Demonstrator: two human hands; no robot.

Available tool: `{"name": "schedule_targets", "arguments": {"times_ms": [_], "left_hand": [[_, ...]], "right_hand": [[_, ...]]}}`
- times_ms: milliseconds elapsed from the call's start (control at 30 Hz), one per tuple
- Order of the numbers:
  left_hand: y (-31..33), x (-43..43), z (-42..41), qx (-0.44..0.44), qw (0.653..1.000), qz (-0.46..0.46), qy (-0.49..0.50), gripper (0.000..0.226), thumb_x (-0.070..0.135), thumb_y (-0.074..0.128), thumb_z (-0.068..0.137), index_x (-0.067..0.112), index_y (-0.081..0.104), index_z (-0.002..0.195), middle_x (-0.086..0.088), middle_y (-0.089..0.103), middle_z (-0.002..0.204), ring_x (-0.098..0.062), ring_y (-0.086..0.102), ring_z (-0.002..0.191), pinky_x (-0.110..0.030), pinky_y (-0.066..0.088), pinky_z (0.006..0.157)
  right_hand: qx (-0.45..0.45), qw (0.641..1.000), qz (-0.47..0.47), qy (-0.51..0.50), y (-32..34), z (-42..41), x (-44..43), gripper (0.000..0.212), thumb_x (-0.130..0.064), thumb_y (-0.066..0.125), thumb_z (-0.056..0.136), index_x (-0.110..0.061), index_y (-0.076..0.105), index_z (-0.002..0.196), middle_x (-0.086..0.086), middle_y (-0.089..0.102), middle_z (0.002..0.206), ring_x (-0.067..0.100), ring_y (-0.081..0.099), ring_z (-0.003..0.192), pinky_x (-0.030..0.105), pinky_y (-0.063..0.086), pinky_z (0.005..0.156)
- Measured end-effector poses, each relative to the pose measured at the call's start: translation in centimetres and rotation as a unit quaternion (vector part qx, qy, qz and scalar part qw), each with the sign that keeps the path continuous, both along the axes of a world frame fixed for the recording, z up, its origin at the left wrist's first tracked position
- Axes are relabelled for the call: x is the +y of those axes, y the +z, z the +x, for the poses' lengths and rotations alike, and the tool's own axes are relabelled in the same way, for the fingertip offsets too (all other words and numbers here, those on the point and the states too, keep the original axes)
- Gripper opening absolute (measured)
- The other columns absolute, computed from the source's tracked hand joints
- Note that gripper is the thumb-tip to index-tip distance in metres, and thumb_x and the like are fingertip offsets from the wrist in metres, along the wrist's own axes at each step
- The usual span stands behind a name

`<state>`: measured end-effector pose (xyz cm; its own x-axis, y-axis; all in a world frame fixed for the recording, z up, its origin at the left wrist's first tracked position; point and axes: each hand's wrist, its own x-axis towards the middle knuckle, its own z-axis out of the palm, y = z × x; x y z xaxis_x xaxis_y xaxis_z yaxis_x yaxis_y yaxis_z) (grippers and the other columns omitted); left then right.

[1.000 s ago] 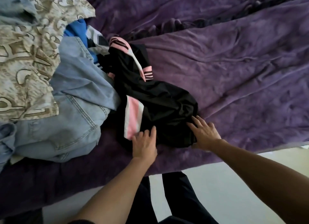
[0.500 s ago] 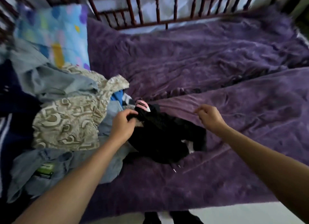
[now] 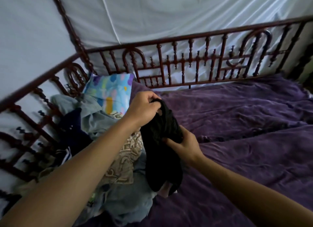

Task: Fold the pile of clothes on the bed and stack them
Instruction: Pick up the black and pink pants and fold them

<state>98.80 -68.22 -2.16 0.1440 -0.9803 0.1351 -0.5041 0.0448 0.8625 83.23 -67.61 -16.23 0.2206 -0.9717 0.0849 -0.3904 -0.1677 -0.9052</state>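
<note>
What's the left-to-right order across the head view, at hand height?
dark red bed rail → navy garment → grey-blue garment → left hand → black garment, gripped at its top by the left hand and at its middle by the right → right hand → purple bedspread

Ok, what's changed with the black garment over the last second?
The black garment went from lying on the purple blanket to being lifted up, hanging. The left-hand grip took hold of its top edge; the right-hand grip, which had come off it, now grips it lower down. The clothes pile stays at the left, unfolded.
</note>
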Motion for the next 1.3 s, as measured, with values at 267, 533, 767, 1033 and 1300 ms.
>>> {"name": "schedule_targets", "arguments": {"times_ms": [267,533,767,1033,1300], "left_hand": [[2.6,1.1,4.3,0.008,0.999,0.028,0.030,0.016,-0.001,0.067,0.076,0.015,0.067,0.072,0.002,0.055,0.054,-0.010,0.047,0.047,-0.022,0.036,0.052],[4.2,-1.1,6.0,-0.005,0.996,0.005,0.091,0.020,0.002,0.066,0.076,0.020,0.065,0.066,0.002,0.054,0.058,-0.009,0.050,0.051,-0.013,0.037,0.042],[6.0,-2.1,8.7,-0.005,0.986,-0.021,0.166,0.017,0.001,0.057,0.078,0.015,0.065,0.073,-0.008,0.061,0.076,-0.024,0.057,0.074,-0.027,0.043,0.064],[9.2,-1.3,6.1,0.038,0.994,-0.029,0.096,0.015,0.007,0.066,0.077,-0.003,0.065,0.087,-0.011,0.056,0.072,-0.020,0.056,0.067,-0.029,0.041,0.060],[8.8,1.3,2.4,0.076,0.997,-0.010,-0.014,0.014,0.007,0.069,0.076,-0.005,0.066,0.083,-0.014,0.063,0.070,-0.022,0.061,0.063,-0.031,0.047,0.062]], "right_hand": [[0.100,0.987,0.030,-0.125,5.7,-3.0,-4.9,0.003,-0.019,0.061,0.083,-0.018,0.058,0.082,0.000,0.061,0.070,0.026,0.058,0.067,0.028,0.041,0.052],[0.352,0.916,-0.185,0.052,11.1,-6.1,-4.6,0.074,-0.051,0.074,0.062,-0.050,0.035,0.125,-0.017,0.062,0.090,0.011,0.061,0.074,0.023,0.037,0.051],[0.393,0.896,-0.046,-0.202,10.5,-13.8,-5.4,0.026,-0.026,0.059,0.085,-0.032,0.063,0.110,0.009,0.066,0.117,0.032,0.062,0.104,0.034,0.042,0.072],[0.167,0.970,-0.054,-0.170,14.6,-12.7,-3.9,0.026,-0.013,0.063,0.084,-0.025,0.067,0.061,-0.002,0.071,0.065,0.018,0.066,0.061,0.034,0.056,0.063],[0.165,0.982,-0.069,-0.064,10.2,1.6,-2.7,0.050,-0.047,0.061,0.083,-0.030,0.044,0.126,-0.005,0.058,0.116,0.022,0.059,0.103,0.038,0.047,0.076]]}}
